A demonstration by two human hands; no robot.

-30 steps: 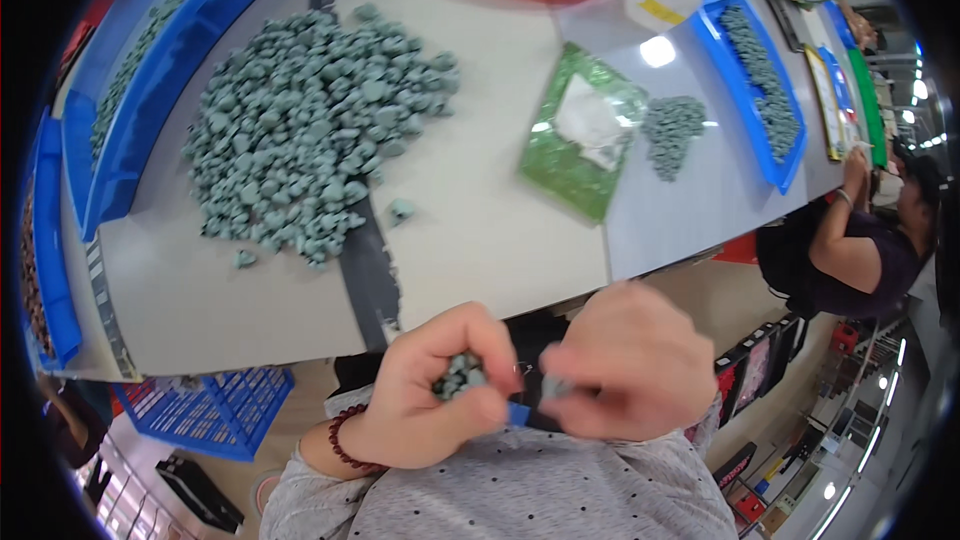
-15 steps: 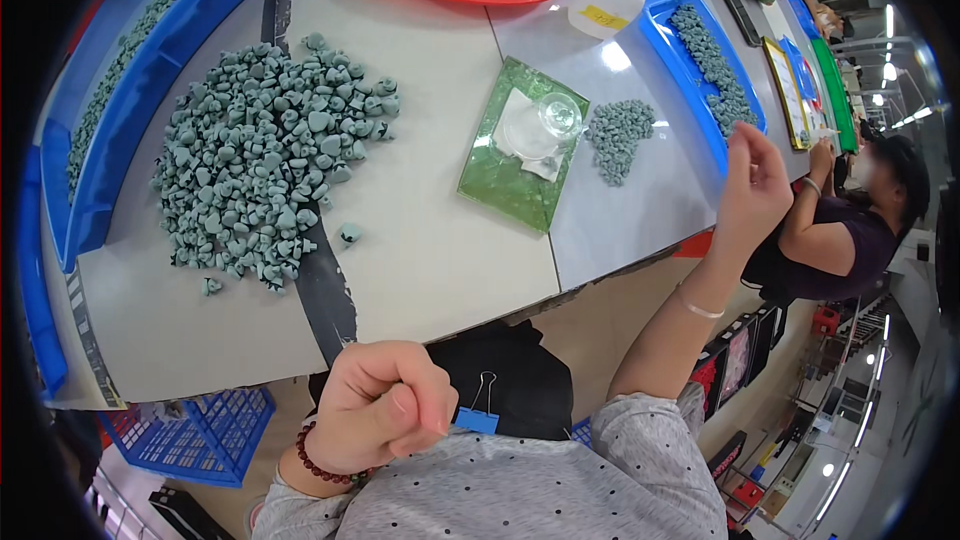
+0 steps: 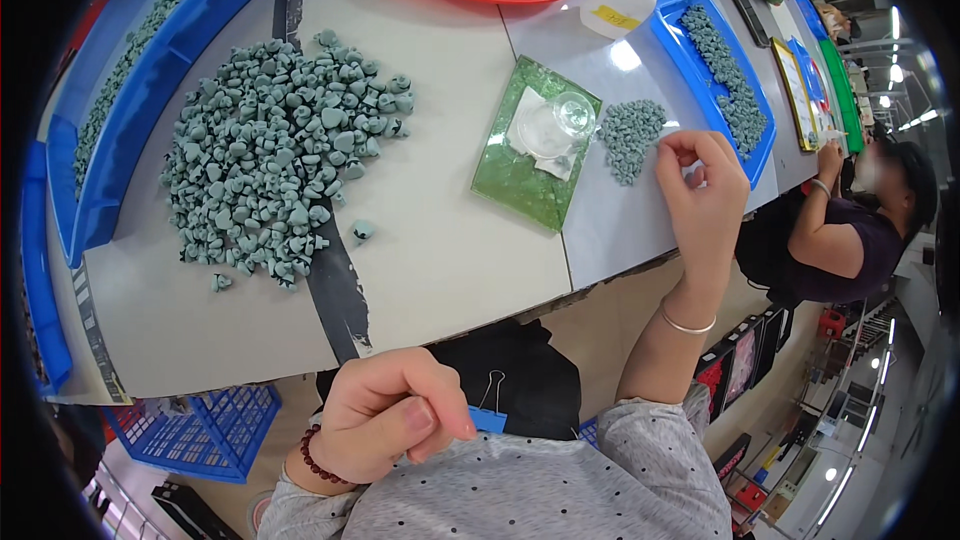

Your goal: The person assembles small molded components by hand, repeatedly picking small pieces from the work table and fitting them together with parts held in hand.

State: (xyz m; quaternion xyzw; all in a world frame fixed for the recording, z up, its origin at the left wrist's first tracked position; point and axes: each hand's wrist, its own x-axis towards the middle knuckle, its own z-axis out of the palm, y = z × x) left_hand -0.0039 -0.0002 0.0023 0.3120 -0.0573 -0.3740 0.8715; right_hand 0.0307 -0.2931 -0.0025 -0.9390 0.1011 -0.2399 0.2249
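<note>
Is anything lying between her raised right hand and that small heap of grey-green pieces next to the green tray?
Nothing visible: the right hand hovers just right of the small heap, with only bare table between.

The closed left hand hides whatever it holds.

Matt grey-green rubbery pieces; glossy green plastic tray; smooth grey tabletop.

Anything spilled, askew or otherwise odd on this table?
Mostly orderly. A few grey-green parts lie apart from the big pile: one stray sits by the dark tape strip, another at the pile's lower edge. The green tray lies askew to the table edge. Nothing looks damaged.
</note>
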